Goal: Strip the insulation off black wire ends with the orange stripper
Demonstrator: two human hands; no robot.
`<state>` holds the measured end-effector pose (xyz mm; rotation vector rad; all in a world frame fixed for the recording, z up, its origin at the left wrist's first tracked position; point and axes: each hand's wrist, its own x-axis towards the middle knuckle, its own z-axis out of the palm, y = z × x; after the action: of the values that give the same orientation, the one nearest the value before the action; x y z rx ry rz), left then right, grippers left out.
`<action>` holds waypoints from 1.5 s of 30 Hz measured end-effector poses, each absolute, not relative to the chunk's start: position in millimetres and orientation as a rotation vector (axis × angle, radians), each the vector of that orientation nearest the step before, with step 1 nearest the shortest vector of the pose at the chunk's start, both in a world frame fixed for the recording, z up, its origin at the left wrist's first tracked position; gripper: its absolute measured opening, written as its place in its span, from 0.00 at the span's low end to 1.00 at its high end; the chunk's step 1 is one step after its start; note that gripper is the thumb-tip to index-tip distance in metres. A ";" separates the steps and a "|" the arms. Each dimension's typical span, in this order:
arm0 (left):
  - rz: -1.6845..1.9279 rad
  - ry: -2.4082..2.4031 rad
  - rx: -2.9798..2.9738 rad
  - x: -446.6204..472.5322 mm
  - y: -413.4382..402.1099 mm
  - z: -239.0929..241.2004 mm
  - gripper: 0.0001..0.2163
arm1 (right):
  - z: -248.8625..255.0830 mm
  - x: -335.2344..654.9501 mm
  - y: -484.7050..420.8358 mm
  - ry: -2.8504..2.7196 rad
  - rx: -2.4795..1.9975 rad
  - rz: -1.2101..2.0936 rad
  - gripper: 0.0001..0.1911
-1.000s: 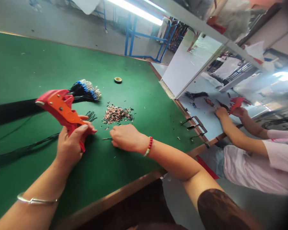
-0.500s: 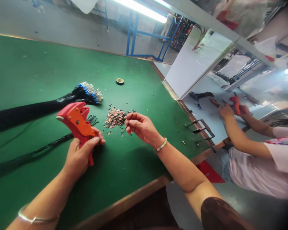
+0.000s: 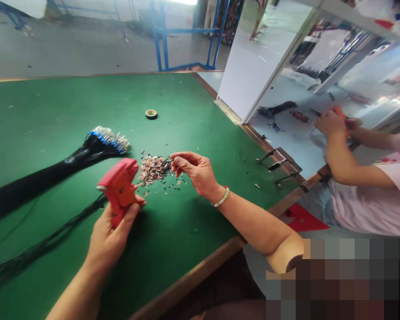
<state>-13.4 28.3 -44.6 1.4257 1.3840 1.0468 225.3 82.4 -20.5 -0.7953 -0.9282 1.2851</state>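
My left hand (image 3: 111, 233) is wrapped round a red and orange wire stripper (image 3: 119, 184), its head raised above the green table. A thin black wire (image 3: 174, 157) is pinched between the thumb and fingers of my right hand (image 3: 198, 171); most of it is hidden by the fingers. Just left of those fingertips lies a pile of copper and black wire scraps (image 3: 153, 170). Behind the stripper stretches a thick bundle of black wires (image 3: 63, 166) with blue and silver terminals. A looser bundle of black wires (image 3: 56, 238) passes behind my left hand.
A roll of black tape (image 3: 151, 114) lies farther back on the green table (image 3: 86, 100). At the right edge is a metal clamp-like bracket (image 3: 280, 164), with a white panel (image 3: 253, 58) behind it. A co-worker's hands (image 3: 335, 122) hold an orange tool at the neighbouring table.
The view has shifted. My left hand has turned the stripper and brought it nearer the scrap pile. My right fingertips have tilted, and the wire end below them no longer shows.
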 end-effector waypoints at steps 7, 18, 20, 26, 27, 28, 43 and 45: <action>1.309 0.951 1.034 -11.7 26.0 -35.4 0.12 | -2.3 222.1 65.2 -0.977 -0.686 1.305 0.06; 1.080 0.813 1.217 -4.5 15.1 -36.3 0.11 | 25.5 224.0 36.9 -1.118 -0.666 1.259 0.05; 1.050 0.742 1.187 -4.9 15.3 -36.4 0.12 | 25.3 226.8 41.0 -1.043 -0.630 1.303 0.06; 0.970 0.667 1.112 -10.7 14.4 -35.3 0.13 | 19.2 231.5 54.8 -0.779 -0.546 1.659 0.11; 0.954 0.663 1.114 -11.8 14.3 -35.2 0.14 | 18.1 231.2 55.5 -0.750 -0.541 1.703 0.11; 0.940 0.662 1.117 -12.8 14.6 -35.4 0.14 | 17.2 230.7 55.9 -0.731 -0.536 1.736 0.10; 0.823 0.662 1.152 -19.2 17.1 -40.4 0.20 | 8.5 223.5 58.3 -0.598 -0.492 1.935 0.04; 0.821 0.647 1.166 -19.6 17.6 -41.0 0.19 | 7.2 222.3 58.7 -0.562 -0.496 1.943 0.03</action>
<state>-19.6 17.6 -41.0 1.1655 0.6466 0.8205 222.3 58.7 7.2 -0.4960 -0.5618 1.9426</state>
